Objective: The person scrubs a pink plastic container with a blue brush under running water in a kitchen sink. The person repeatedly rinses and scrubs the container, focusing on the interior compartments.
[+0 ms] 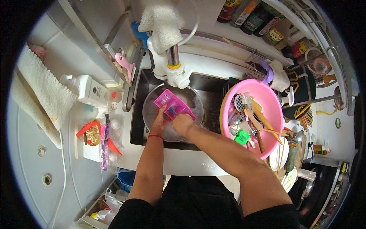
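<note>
Over a round metal basin of water in the dark sink, a bright pink plastic compartment tray is tilted. My left hand grips its left near side, with the thumb at the rim. The fingers of my right hand are bent at the tray's near right part; what they hold is hidden. Something dark and thin, perhaps bristles, shows inside a compartment beside them. The white faucet fitting stands just beyond the tray.
Right of the sink, a pink plastic basin holds utensils, with a cucumber and plates beyond. A white pump bottle and a bowl of peanuts stand left. A towel hangs at the left; bottles line the back shelf.
</note>
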The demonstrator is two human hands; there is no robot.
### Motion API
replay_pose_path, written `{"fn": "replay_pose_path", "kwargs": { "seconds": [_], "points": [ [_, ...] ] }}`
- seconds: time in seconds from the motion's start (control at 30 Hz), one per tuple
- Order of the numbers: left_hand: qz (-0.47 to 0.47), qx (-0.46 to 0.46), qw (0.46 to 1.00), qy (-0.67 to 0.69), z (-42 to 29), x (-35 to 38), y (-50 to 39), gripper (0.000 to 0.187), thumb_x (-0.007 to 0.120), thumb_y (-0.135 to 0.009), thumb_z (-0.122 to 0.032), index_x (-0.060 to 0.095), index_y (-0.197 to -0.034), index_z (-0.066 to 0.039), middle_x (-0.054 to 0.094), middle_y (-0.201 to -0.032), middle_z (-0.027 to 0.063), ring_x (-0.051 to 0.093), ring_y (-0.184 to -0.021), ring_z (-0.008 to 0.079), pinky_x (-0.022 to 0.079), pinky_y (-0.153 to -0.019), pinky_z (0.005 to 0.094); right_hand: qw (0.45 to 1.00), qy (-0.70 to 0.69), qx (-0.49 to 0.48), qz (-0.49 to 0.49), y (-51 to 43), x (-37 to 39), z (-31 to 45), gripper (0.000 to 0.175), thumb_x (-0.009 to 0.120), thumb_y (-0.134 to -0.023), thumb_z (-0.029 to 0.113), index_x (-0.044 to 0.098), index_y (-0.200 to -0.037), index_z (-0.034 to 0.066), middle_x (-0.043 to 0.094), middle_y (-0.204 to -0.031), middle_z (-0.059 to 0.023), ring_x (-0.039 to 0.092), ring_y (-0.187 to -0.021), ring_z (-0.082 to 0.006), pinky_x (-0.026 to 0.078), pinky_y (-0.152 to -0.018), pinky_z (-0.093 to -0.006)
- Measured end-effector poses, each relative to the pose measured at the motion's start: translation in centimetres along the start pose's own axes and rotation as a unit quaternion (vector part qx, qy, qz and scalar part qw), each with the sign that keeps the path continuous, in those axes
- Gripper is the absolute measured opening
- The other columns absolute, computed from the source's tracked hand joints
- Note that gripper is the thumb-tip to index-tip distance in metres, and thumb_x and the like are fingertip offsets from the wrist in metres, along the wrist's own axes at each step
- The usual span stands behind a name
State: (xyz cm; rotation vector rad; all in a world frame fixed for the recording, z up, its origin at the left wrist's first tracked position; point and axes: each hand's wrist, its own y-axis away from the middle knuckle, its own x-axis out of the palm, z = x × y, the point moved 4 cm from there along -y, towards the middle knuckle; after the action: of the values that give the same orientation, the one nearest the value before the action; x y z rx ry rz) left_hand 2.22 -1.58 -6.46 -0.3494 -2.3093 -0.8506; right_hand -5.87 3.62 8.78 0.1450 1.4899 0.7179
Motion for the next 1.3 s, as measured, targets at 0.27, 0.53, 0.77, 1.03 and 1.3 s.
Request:
{"fn": "replay_pose_path", "kwargs": {
  "seconds": [0.27, 0.53, 0.77, 1.03, 1.3],
  "points": [
    [-0.013, -0.015, 0.999, 0.043, -0.4, 0.7, 0.3, 0.053, 0.058, -0.079, -0.042, 0.040, -0.121, -0.016, 0.053, -0.110, 0.0037, 0.051, -0.102, 0.0215, 0.047, -0.079, 0.0414, 0.871, -0.318, 0.323, -0.189, -0.6, 1.8, -3.0, 0.022, 0.047, -0.079, 0.017, 0.065, -0.083, 0.0063, 0.064, -0.085, -0.0143, 0.063, -0.081, -0.0293, 0.050, -0.071, -0.0400],
    [0.013, 0.008, 1.000, -0.013, -0.3, 0.2, 0.2, 0.056, 0.063, -0.076, -0.039, 0.041, -0.122, -0.016, 0.052, -0.112, 0.0041, 0.050, -0.103, 0.0211, 0.045, -0.081, 0.0428, 1.000, 0.012, -0.002, 0.006, 0.8, 0.7, -0.4, 0.018, 0.051, -0.075, 0.016, 0.066, -0.079, 0.0065, 0.064, -0.083, -0.0139, 0.063, -0.078, -0.0279, 0.050, -0.067, -0.0398],
    [0.037, 0.011, 0.994, 0.099, -1.2, 0.5, 0.6, 0.057, 0.062, -0.076, -0.042, 0.042, -0.121, -0.012, 0.052, -0.112, 0.0060, 0.051, -0.102, 0.0224, 0.045, -0.084, 0.0438, 0.984, -0.102, 0.127, -0.077, 3.8, -1.7, -1.1, 0.020, 0.049, -0.077, 0.016, 0.065, -0.086, 0.0067, 0.064, -0.087, -0.0148, 0.063, -0.080, -0.0284, 0.050, -0.070, -0.0391],
    [0.058, 0.025, 0.996, 0.065, -1.9, 1.9, 1.5, 0.058, 0.059, -0.076, -0.046, 0.044, -0.119, -0.010, 0.053, -0.114, 0.0069, 0.050, -0.105, 0.0226, 0.041, -0.090, 0.0419, 0.847, -0.381, 0.285, -0.235, 0.4, 2.3, -2.0, 0.021, 0.047, -0.078, 0.016, 0.062, -0.083, 0.0022, 0.061, -0.085, -0.0205, 0.059, -0.088, -0.0326, 0.047, -0.077, -0.0417],
    [0.075, 0.013, 0.997, 0.018, -0.8, -0.2, 0.2, 0.054, 0.060, -0.077, -0.041, 0.045, -0.118, -0.010, 0.056, -0.108, 0.0067, 0.053, -0.100, 0.0218, 0.042, -0.088, 0.0401, 0.994, -0.089, 0.060, -0.031, -0.2, 0.7, 0.9, 0.023, 0.049, -0.077, 0.016, 0.064, -0.090, 0.0051, 0.063, -0.094, -0.0132, 0.061, -0.089, -0.0268, 0.049, -0.076, -0.0402]
  ]
}}
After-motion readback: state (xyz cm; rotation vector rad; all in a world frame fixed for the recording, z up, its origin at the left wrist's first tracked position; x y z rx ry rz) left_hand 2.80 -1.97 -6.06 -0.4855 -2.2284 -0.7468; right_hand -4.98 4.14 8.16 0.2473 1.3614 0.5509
